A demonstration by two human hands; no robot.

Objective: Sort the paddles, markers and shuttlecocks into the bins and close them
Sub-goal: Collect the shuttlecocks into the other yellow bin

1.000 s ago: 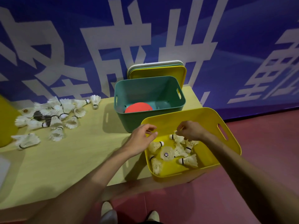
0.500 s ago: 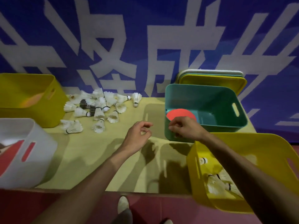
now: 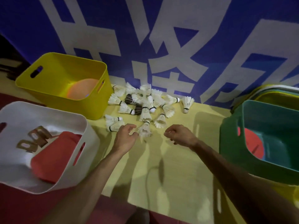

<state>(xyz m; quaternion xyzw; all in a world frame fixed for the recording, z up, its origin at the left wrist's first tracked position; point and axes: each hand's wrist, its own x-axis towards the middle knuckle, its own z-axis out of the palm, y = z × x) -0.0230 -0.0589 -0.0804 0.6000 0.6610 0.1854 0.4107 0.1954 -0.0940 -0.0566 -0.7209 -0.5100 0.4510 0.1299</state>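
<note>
Both hands sit at the near edge of the shuttlecock pile [image 3: 144, 104], which lies loose on the desk [image 3: 178, 159] against the blue banner [image 3: 145, 38], between the back yellow bin [image 3: 64, 88] and the green bin [image 3: 262, 143]. Left hand [image 3: 125, 137] is curled, fingers [image 3: 131, 127] half closed, right beside the nearest shuttlecock [image 3: 145, 130]; cannot tell whether they actually pinch it. Right hand [image 3: 179, 135] is loosely curled, fingertips near each other, nothing visibly held. Likely going in two-handed to grab several per trip.

Bins ring the pile within reach, lids off; a lid stack [image 3: 278, 92] leans behind the green bin, probably parked for closing last. White bin [image 3: 48, 159] holds red paddles [image 3: 55, 156], handles up. Orange-red discs, probably markers, lie in the yellow and green bins.

Writing: large white characters on the banner, cropped, not readable. Small labels on the paddle handles, too blurred.
</note>
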